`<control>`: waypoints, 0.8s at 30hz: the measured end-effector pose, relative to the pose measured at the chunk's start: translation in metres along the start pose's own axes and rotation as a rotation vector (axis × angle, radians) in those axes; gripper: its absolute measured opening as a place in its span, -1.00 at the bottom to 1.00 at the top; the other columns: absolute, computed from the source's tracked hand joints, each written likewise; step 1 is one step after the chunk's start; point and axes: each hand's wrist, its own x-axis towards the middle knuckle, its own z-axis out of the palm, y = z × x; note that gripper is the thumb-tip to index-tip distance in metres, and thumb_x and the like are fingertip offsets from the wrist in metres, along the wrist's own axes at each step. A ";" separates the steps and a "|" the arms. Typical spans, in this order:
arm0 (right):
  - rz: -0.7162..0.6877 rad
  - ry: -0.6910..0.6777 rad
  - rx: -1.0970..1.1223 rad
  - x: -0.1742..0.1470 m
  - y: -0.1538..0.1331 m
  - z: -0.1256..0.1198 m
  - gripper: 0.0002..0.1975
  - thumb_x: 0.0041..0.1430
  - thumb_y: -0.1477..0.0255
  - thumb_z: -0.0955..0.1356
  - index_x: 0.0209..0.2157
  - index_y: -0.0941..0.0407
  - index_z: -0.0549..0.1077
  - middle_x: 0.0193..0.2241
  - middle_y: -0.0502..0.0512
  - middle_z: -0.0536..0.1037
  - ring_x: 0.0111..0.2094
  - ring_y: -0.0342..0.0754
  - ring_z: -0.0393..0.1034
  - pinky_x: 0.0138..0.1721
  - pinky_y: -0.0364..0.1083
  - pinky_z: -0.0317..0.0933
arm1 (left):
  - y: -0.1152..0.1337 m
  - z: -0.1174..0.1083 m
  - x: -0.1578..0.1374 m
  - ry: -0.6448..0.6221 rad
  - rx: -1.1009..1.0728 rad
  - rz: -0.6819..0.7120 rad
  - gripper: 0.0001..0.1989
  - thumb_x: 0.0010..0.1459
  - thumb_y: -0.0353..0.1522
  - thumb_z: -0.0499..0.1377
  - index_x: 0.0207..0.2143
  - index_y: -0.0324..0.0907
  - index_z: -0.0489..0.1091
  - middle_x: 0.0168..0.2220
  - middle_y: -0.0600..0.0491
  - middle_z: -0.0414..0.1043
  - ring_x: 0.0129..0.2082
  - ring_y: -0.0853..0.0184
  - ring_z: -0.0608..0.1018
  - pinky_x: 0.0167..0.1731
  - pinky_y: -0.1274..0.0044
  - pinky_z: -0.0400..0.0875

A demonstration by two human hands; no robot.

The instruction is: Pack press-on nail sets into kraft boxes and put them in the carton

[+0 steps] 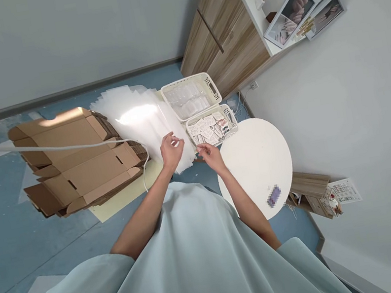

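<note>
Flattened cardboard boxes (78, 161) sit far left. Your left hand (171, 151) has its fingers curled, pinching a clear bag off the plastic bag pile (138, 118). Your right hand (211, 155) looks loosely pinched by the basket of small packets (213, 127); can't tell what it holds. Those slick bags could easily slide apart.

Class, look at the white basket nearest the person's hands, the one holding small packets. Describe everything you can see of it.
The basket is a white, rectangular plastic tray with perforated walls and rounded corners. It sits on the blue floor, touching a second, larger white basket behind it and close to the round white table. It is filled with many small flat packets, mostly white, some darker at one end. The right hand hovers just beside its near corner; contact cannot be told.
</note>
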 end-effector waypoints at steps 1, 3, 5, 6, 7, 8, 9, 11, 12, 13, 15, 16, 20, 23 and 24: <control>-0.029 0.023 0.018 0.001 -0.004 -0.003 -0.75 0.38 0.22 0.43 -0.02 0.04 0.60 -0.07 0.11 0.69 -0.16 -0.04 0.58 -0.15 -0.10 0.46 | 0.009 0.000 -0.008 -0.011 -0.031 0.047 -0.93 0.30 -0.34 0.21 -0.25 -0.14 0.43 0.32 -0.15 0.43 0.26 0.16 0.55 0.19 0.34 0.58; -0.071 0.056 0.058 0.003 -0.013 -0.009 -0.69 0.37 0.14 0.44 -0.01 0.04 0.60 -0.02 0.13 0.68 -0.09 0.00 0.57 -0.09 -0.07 0.48 | 0.026 0.001 -0.022 -0.048 -0.045 0.099 -0.93 0.31 -0.33 0.23 -0.23 -0.14 0.44 0.29 -0.15 0.45 0.36 0.11 0.47 0.20 0.33 0.59; -0.093 0.077 0.107 0.003 -0.022 -0.015 -0.60 0.34 0.06 0.46 0.01 0.04 0.59 0.03 0.15 0.66 -0.02 0.02 0.56 -0.03 -0.05 0.49 | 0.041 0.004 -0.034 -0.108 -0.015 0.134 -0.91 0.34 -0.31 0.22 -0.20 -0.14 0.47 0.32 -0.14 0.43 0.41 0.06 0.43 0.20 0.27 0.59; -0.101 0.084 0.134 0.001 -0.026 -0.018 -0.56 0.32 0.03 0.48 0.04 0.04 0.58 0.06 0.17 0.65 0.02 0.03 0.55 0.00 -0.03 0.49 | 0.048 0.006 -0.039 -0.154 -0.008 0.169 -0.90 0.34 -0.30 0.23 -0.20 -0.13 0.49 0.37 -0.13 0.39 0.40 0.04 0.45 0.23 0.24 0.58; -0.105 0.088 0.161 -0.001 -0.030 -0.021 -0.51 0.29 0.01 0.49 0.07 0.04 0.56 0.10 0.18 0.63 0.05 0.05 0.55 0.03 -0.02 0.49 | 0.054 0.008 -0.044 -0.200 -0.004 0.221 -0.90 0.33 -0.30 0.24 -0.19 -0.13 0.51 0.39 -0.13 0.37 0.40 0.02 0.45 0.27 0.20 0.54; -0.107 0.087 0.184 -0.004 -0.033 -0.024 -0.47 0.27 -0.01 0.51 0.11 0.03 0.55 0.13 0.20 0.62 0.08 0.06 0.55 0.05 -0.01 0.49 | 0.059 0.011 -0.047 -0.249 -0.002 0.278 -0.88 0.32 -0.30 0.25 -0.16 -0.13 0.54 0.41 -0.12 0.36 0.41 0.00 0.45 0.32 0.18 0.49; -0.107 0.085 0.201 -0.007 -0.035 -0.027 -0.42 0.25 -0.02 0.52 0.14 0.03 0.53 0.15 0.21 0.60 0.10 0.08 0.55 0.07 0.00 0.49 | 0.062 0.014 -0.051 -0.296 -0.002 0.335 -0.85 0.30 -0.31 0.26 -0.12 -0.12 0.57 0.42 -0.12 0.36 0.42 0.00 0.44 0.37 0.16 0.44; -0.111 0.090 0.225 -0.016 -0.038 -0.033 -0.35 0.22 -0.02 0.54 0.20 0.03 0.49 0.17 0.21 0.59 0.12 0.10 0.55 0.11 0.01 0.49 | 0.067 0.021 -0.057 -0.390 0.002 0.426 -0.71 0.26 -0.33 0.26 0.03 -0.11 0.59 0.44 -0.10 0.35 0.45 0.02 0.40 0.44 0.17 0.35; -0.117 0.103 0.239 -0.021 -0.038 -0.037 -0.35 0.21 -0.01 0.54 0.20 0.03 0.49 0.17 0.20 0.60 0.14 0.10 0.55 0.13 0.01 0.48 | 0.069 0.024 -0.059 -0.437 0.006 0.455 -0.63 0.24 -0.34 0.27 0.10 -0.11 0.58 0.46 -0.09 0.33 0.47 0.02 0.38 0.46 0.18 0.33; -0.127 0.124 0.259 -0.027 -0.037 -0.040 -0.35 0.21 0.01 0.54 0.20 0.04 0.49 0.16 0.19 0.61 0.15 0.10 0.54 0.16 0.01 0.47 | 0.070 0.027 -0.062 -0.482 0.011 0.475 -0.58 0.23 -0.34 0.27 0.14 -0.11 0.57 0.49 -0.07 0.30 0.48 0.03 0.37 0.47 0.19 0.32; -0.135 0.180 0.307 -0.037 -0.032 -0.047 -0.41 0.22 0.08 0.54 0.19 0.04 0.50 0.13 0.16 0.63 0.17 0.09 0.53 0.19 0.01 0.45 | 0.070 0.034 -0.068 -0.569 0.017 0.512 -0.61 0.23 -0.31 0.28 0.11 -0.10 0.59 0.52 -0.05 0.25 0.49 0.03 0.34 0.47 0.20 0.31; -0.128 0.216 0.332 -0.043 -0.029 -0.051 -0.44 0.23 0.11 0.54 0.18 0.04 0.51 0.12 0.15 0.64 0.16 0.08 0.53 0.19 0.01 0.45 | 0.070 0.037 -0.071 -0.609 0.012 0.531 -0.69 0.24 -0.28 0.28 0.03 -0.09 0.61 0.53 -0.04 0.23 0.50 0.03 0.34 0.47 0.20 0.31; -0.055 0.403 0.404 -0.063 -0.006 -0.066 -0.62 0.28 0.16 0.49 0.02 0.07 0.59 0.00 0.13 0.70 0.05 0.07 0.59 0.10 0.00 0.47 | 0.071 0.051 -0.084 -0.760 -0.021 0.598 -0.80 0.32 -0.19 0.26 -0.34 -0.05 0.55 0.52 0.00 0.24 0.50 0.05 0.34 0.47 0.16 0.30; 0.020 0.520 0.456 -0.079 0.013 -0.076 -0.66 0.31 0.09 0.47 -0.11 0.07 0.62 -0.09 0.14 0.74 -0.03 0.06 0.62 -0.02 -0.02 0.49 | 0.070 0.066 -0.092 -0.798 0.005 0.587 -0.75 0.38 -0.14 0.22 -0.33 -0.04 0.51 0.48 -0.02 0.32 0.49 0.08 0.35 0.48 0.14 0.28; 0.049 0.552 0.481 -0.085 0.019 -0.080 -0.64 0.32 0.06 0.46 -0.12 0.07 0.62 -0.09 0.15 0.75 -0.04 0.06 0.64 -0.06 -0.04 0.49 | 0.069 0.072 -0.094 -0.761 0.021 0.569 -0.77 0.40 -0.14 0.21 -0.27 -0.05 0.52 0.46 -0.05 0.34 0.49 0.08 0.35 0.48 0.14 0.26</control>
